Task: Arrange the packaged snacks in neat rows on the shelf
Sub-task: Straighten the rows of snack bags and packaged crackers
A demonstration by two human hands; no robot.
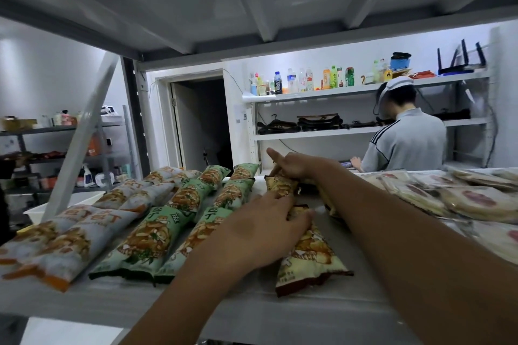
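We look in at a grey metal shelf (196, 308) w/ another board close over it. In the bg there is a dark doorway, a wall rack w/ bottles (305, 81) & a person (406, 140) w/ their back to us.

On the L lie the white-orange packs (64, 241), side by side w/ more behind. Next come the green packs (151, 235), two lines that run front to back. All of them lie long-ways, short end to us.

Then comes the new line. The near brown pack (311, 255) lies long-ways too, but its front end swings out to the R, so it isn't straight w/ the green ones. Our left hand (260, 230) lies palm down on its far half, fingers fairly flat. It seems to press, not grab.

Just behind is the far brown pack (280, 185), close to the back edge. Our right hand (291, 165) reaches across to it. Its fingers curl round the pack's far end & the pointing finger sticks out straight.

On the R, well apart, lie the flat cake packs (476, 202).

The brown line runs away from us. The L hand is nearer the front pack, the R hand nearer the back one. We think the front pack's near end must swing L a bit to line up.
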